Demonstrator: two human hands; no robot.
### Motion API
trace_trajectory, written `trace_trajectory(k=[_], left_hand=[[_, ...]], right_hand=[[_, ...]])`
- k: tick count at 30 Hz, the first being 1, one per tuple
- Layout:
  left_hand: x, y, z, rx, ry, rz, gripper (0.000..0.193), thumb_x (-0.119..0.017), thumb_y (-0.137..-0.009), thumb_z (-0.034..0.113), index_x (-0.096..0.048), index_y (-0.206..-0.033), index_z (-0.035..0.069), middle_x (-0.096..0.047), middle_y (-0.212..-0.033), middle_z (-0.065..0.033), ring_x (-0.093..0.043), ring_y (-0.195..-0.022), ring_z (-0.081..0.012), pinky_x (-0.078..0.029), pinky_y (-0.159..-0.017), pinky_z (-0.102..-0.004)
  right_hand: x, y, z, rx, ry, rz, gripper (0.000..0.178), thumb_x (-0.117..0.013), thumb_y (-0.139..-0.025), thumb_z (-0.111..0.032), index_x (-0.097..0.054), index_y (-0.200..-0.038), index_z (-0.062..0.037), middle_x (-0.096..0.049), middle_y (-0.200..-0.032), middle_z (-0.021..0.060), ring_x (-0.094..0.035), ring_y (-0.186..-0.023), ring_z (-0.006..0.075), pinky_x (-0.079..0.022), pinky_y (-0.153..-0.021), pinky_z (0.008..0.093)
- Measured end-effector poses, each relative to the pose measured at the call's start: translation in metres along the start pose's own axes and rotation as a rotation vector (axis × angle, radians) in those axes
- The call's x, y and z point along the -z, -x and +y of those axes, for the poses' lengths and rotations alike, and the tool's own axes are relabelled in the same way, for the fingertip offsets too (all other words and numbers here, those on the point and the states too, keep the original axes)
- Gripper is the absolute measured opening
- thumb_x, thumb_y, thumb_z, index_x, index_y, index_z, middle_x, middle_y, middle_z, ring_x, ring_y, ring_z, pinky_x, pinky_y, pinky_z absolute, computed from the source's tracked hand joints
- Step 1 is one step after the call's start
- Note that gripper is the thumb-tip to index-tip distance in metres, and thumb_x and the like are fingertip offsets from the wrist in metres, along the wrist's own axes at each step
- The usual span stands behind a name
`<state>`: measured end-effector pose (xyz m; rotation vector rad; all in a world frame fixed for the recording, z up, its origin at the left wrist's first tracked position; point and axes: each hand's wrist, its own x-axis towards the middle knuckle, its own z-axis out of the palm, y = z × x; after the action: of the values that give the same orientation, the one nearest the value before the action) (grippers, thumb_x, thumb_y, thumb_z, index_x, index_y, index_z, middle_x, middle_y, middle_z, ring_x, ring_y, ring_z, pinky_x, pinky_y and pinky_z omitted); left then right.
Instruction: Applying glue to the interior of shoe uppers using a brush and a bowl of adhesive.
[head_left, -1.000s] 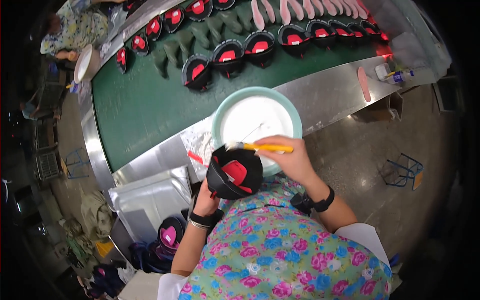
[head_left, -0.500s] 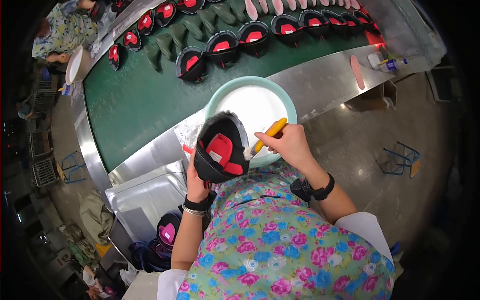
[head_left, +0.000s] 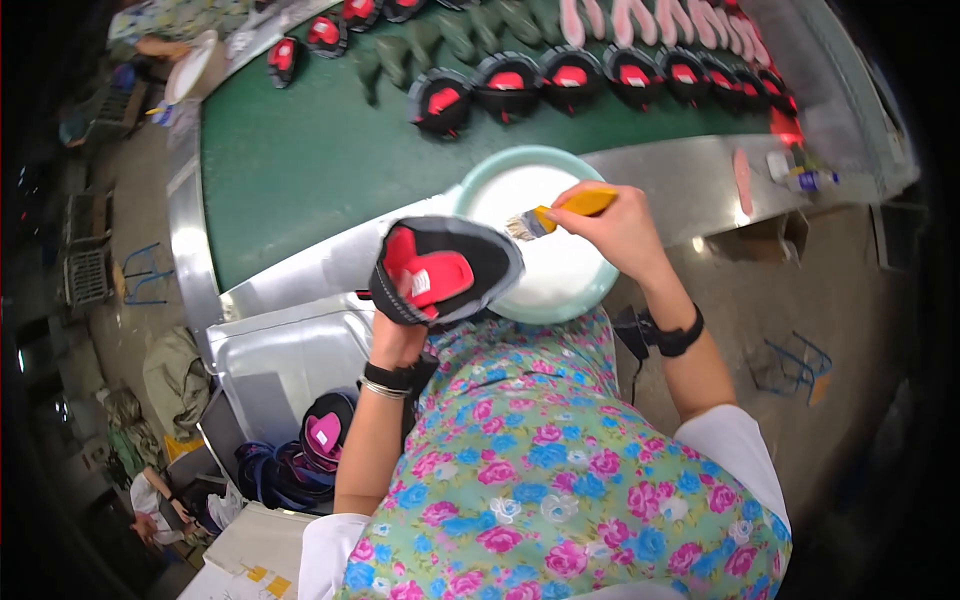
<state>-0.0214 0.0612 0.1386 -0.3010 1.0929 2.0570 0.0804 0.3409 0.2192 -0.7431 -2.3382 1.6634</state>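
Note:
My left hand [head_left: 398, 342] holds a black shoe upper [head_left: 480, 262] with a red lining, opening upward and toe pointing right. The fingers beneath the upper are partly hidden. In my right hand [head_left: 622, 232] is a paintbrush [head_left: 582, 203] with a yellow handle, pinched between thumb and fingers. Its whitish bristles hang above the white liquid [head_left: 560, 268], just off the upper's edge. That liquid fills a pale green bowl [head_left: 606, 285] at the table's near edge, and the upper's toe overlaps the bowl's left side.
A green work surface [head_left: 300, 190] with a metal border [head_left: 655, 170] carries rows of black uppers [head_left: 505, 85], dark green foot-shaped pieces [head_left: 457, 38] and pink insoles [head_left: 640, 22]. One insole [head_left: 742, 182] lies on the border near a bottle [head_left: 812, 180]. More uppers fill a bin at lower left.
The upper in my left hand has turned, its toe swinging from upward to the right. My right hand has lifted the brush from the upper's edge to over the bowl. The view has rotated slightly.

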Motion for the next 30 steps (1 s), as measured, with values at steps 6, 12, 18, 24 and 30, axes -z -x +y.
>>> trace_trajectory(k=[6,12,18,24,30], left_hand=[[0.008,0.002,0.014,0.311,0.245,-0.095,0.041,-0.059,-0.083,0.021,-0.052,-0.121,0.006,-0.063,-0.107,-0.0111,-0.066,-0.089,-0.0234,-0.057,-0.067,-0.0346],[-0.022,0.001,0.012,0.389,0.130,-0.030,0.031,-0.058,-0.084,0.019,-0.057,-0.112,0.007,-0.063,-0.073,-0.0035,-0.052,-0.048,-0.0134,-0.034,-0.036,-0.0238],[0.009,-0.028,0.024,0.389,0.172,0.016,0.029,-0.057,-0.089,0.022,-0.058,-0.116,0.012,-0.065,-0.105,-0.0062,-0.064,-0.089,-0.0214,-0.054,-0.076,-0.0389],[0.107,-0.162,0.042,-0.172,-0.043,0.063,0.036,-0.036,-0.095,0.005,-0.045,-0.130,0.014,-0.058,-0.120,-0.0074,-0.059,-0.104,-0.0218,-0.053,-0.083,-0.0374],[0.112,-0.326,0.020,-0.393,-0.006,0.256,0.052,-0.032,-0.087,-0.011,-0.039,-0.133,0.012,-0.051,-0.126,-0.0104,-0.058,-0.107,-0.0248,-0.055,-0.083,-0.0388]], right_hand=[[-0.044,-0.016,-0.073,0.408,-0.285,-0.463,0.014,-0.073,-0.078,-0.005,-0.070,-0.091,-0.0010,-0.069,-0.086,0.0060,-0.064,-0.077,0.0108,-0.050,-0.070,0.0238],[-0.067,-0.048,-0.045,0.192,-0.239,-0.399,0.014,-0.072,-0.080,-0.011,-0.069,-0.090,-0.0009,-0.067,-0.077,0.0039,-0.062,-0.070,0.0091,-0.048,-0.063,0.0224],[-0.034,-0.033,0.030,-0.206,-0.290,-0.047,0.014,-0.071,-0.080,-0.010,-0.064,-0.075,0.0006,-0.063,-0.066,0.0052,-0.058,-0.057,0.0096,-0.046,-0.053,0.0233],[-0.024,-0.006,0.032,-0.319,-0.379,0.253,0.009,-0.066,-0.082,-0.005,-0.063,-0.078,0.0027,-0.061,-0.065,0.0058,-0.057,-0.058,0.0119,-0.045,-0.056,0.0244],[-0.049,0.008,0.028,-0.411,-0.329,0.337,0.013,-0.067,-0.084,-0.007,-0.061,-0.084,0.0043,-0.062,-0.070,0.0102,-0.059,-0.057,0.0150,-0.047,-0.055,0.0245]])
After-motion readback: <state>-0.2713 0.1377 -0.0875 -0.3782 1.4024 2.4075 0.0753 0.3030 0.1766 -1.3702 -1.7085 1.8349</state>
